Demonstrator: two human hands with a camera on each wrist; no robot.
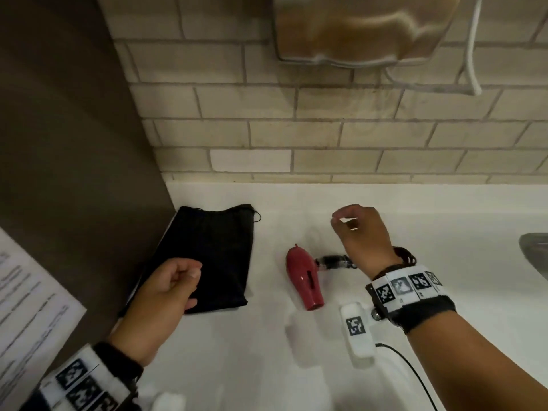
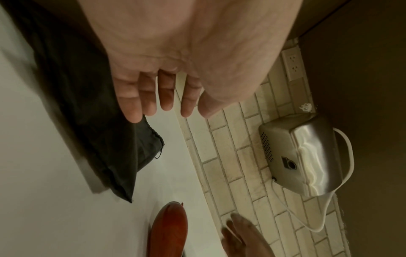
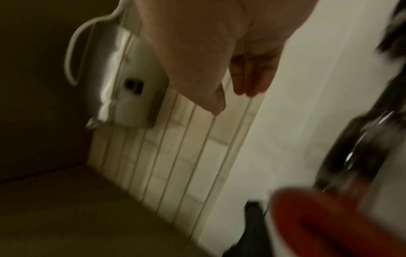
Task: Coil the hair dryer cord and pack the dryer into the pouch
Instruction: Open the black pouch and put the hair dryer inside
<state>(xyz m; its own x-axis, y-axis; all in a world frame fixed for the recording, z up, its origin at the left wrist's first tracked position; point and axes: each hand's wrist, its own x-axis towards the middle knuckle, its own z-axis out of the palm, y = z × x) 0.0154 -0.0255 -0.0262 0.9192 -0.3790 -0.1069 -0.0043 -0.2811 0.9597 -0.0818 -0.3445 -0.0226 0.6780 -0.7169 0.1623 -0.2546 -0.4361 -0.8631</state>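
A red hair dryer (image 1: 302, 277) lies on the white counter (image 1: 237, 351), nozzle toward me. Its black handle (image 1: 333, 261), with dark cord bunched at it, points right. Left of it a black drawstring pouch (image 1: 213, 250) lies flat. My left hand (image 1: 189, 274) hovers over the pouch's near end and holds nothing; the left wrist view shows its fingers (image 2: 164, 97) relaxed above the pouch (image 2: 87, 121), with the dryer (image 2: 170, 231) below. My right hand (image 1: 341, 221) hangs empty just beyond the handle, fingers loosely curled. The blurred right wrist view shows these fingers (image 3: 248, 78) and the dryer (image 3: 329, 226).
A steel wall hand dryer (image 1: 364, 28) with a white cable hangs on the tiled wall behind the counter. A brown partition (image 1: 59, 143) closes the left side, with a printed sheet (image 1: 26, 307) on it. A sink basin edge (image 1: 533, 253) shows at far right. A wall outlet (image 2: 293, 66) sits by the partition.
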